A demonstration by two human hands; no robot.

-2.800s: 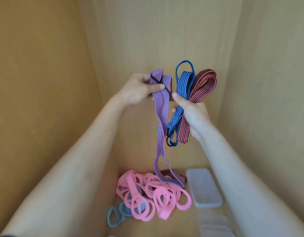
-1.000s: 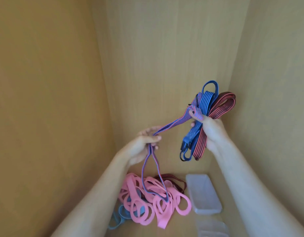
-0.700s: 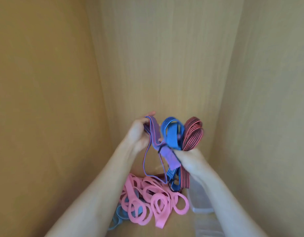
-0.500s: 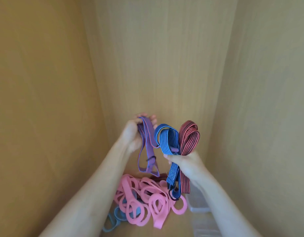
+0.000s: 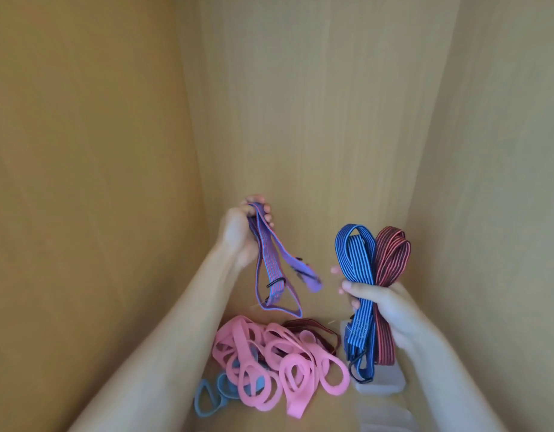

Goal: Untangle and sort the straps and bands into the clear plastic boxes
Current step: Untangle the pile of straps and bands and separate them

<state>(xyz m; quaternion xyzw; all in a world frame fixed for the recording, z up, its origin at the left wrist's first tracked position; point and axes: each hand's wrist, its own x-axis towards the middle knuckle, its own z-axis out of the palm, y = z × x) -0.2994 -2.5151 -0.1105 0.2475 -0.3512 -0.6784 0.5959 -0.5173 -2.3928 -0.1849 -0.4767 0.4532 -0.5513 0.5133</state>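
Note:
My left hand (image 5: 238, 233) grips the folded top of a purple striped strap (image 5: 271, 269), whose loops hang free below it with a black slider. My right hand (image 5: 381, 307) holds a blue striped strap (image 5: 356, 263) and a dark red striped strap (image 5: 391, 260) together in one bundle, their folded ends above the fist and their tails hanging over a clear plastic box (image 5: 384, 381). The two hands are apart, with a gap between the purple strap and the bundle.
On the wooden floor lies a heap of pink bands (image 5: 278, 360), with blue bands (image 5: 207, 403) at its left and another dark red strap (image 5: 310, 327) behind it. A second clear box (image 5: 384, 419) sits at the bottom edge. Wooden walls close in on three sides.
The purple strap has been gathered up from its long hang and pulled out of the right hand's bundle. My left hand now holds it alone, and the hands have moved apart.

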